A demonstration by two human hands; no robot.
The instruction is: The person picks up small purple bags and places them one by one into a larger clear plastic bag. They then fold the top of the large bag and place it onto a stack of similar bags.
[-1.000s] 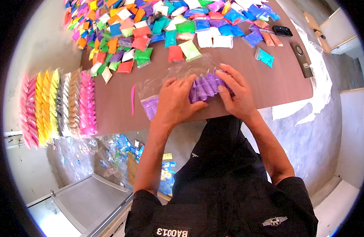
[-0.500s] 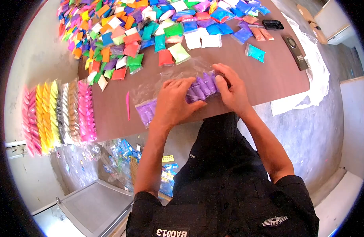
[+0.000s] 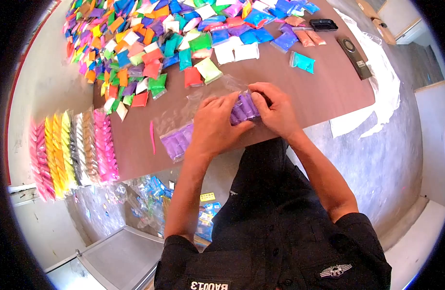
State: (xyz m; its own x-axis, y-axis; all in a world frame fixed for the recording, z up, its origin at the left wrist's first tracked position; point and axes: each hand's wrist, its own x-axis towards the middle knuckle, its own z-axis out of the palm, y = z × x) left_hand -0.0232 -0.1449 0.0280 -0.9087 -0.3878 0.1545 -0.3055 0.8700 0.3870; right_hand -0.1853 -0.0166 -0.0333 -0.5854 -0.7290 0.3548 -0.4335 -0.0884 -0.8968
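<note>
L hand [image 3: 214,128] flat, fingers spread, pressing purple packets [image 3: 243,107] in clear bag [image 3: 181,116] on surface [image 3: 324,92]; R hand [image 3: 273,108] curled, gripping packets' end.

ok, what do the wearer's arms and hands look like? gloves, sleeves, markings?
Both bare: left hand and right hand show no gloves, rings or watch. Forearms uncovered. Short black sleeves end above the elbow, part of a black shirt with white lettering and a winged badge on the chest.

Head-worn view, close above table [image 3: 329,92]
</note>
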